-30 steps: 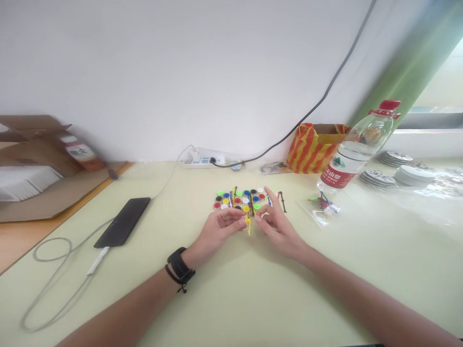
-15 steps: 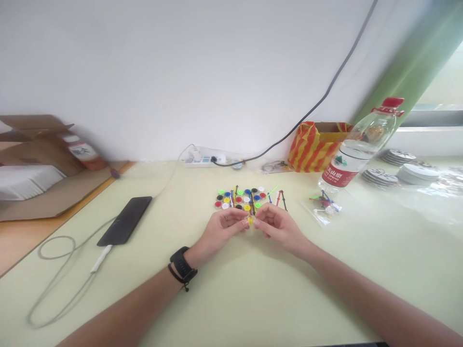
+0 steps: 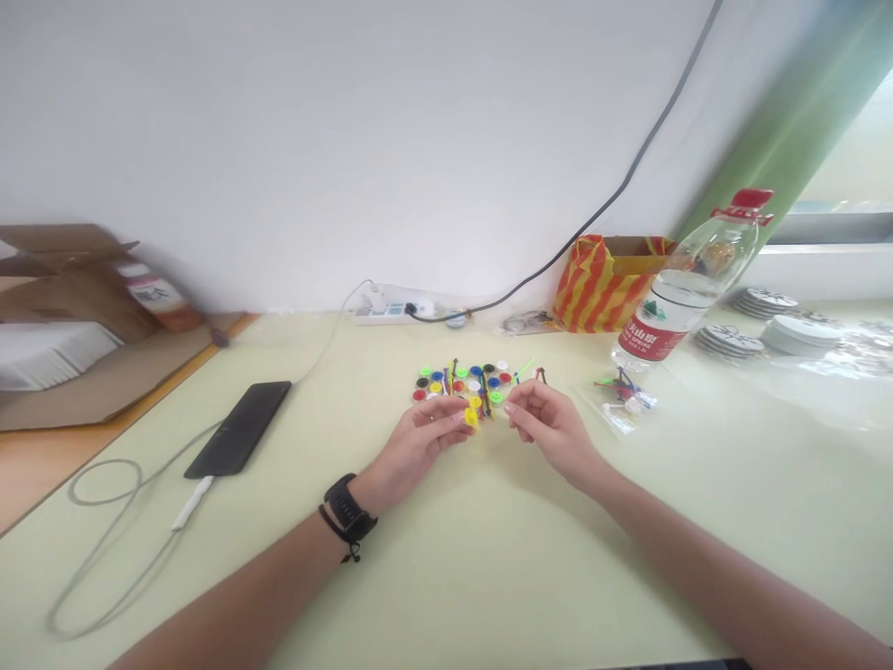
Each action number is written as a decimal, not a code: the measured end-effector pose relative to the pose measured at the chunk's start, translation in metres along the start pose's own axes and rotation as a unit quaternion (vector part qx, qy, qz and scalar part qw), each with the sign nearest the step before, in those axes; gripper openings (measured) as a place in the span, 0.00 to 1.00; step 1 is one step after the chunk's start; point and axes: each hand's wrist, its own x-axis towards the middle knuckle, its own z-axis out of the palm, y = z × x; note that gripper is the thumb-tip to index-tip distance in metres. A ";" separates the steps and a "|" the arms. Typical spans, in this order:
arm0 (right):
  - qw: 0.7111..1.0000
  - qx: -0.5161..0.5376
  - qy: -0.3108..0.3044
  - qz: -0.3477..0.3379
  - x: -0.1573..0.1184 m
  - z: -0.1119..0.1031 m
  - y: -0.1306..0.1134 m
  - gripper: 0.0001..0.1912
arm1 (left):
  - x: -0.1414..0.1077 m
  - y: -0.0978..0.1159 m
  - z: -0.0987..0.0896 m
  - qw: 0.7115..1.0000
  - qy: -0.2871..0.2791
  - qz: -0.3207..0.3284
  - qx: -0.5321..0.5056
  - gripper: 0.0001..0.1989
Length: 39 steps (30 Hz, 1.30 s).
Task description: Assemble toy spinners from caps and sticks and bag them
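Observation:
My left hand (image 3: 427, 437) pinches a small yellow piece (image 3: 472, 417) between thumb and fingertips, near the middle of the table (image 3: 488, 577). A short gap to the right of it is my right hand (image 3: 548, 426), its thumb and forefinger pressed together; whatever may be between them is too small to name. Just beyond both hands lie several coloured discs (image 3: 459, 386) in rows, with thin coloured sticks (image 3: 486, 395) on and among them. More small coloured parts (image 3: 623, 389) rest on a clear plastic bag (image 3: 614, 417) to the right.
A black phone (image 3: 239, 428) with a white cable lies left. Behind are a power strip (image 3: 391, 312), a striped bag (image 3: 600, 284) and a large water bottle (image 3: 670, 312). Stacked discs (image 3: 802, 335) stand far right; a cardboard box (image 3: 62, 279) is far left.
My hands have moved apart. The yellow piece has stayed in my left hand and shifted slightly left, while my right hand has moved away to the right.

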 end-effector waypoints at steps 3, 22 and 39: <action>1.000 -0.008 0.025 0.004 0.000 -0.001 -0.002 0.13 | 0.002 0.002 -0.003 0.999 -0.007 -0.021 -0.039 0.13; 0.998 -0.034 0.059 0.003 0.004 -0.008 -0.001 0.14 | 0.003 0.007 -0.005 0.987 0.002 -0.057 -0.150 0.11; 0.993 -0.102 -0.049 -0.037 -0.003 0.002 0.002 0.12 | 0.001 -0.001 -0.003 0.998 -0.021 -0.045 -0.044 0.14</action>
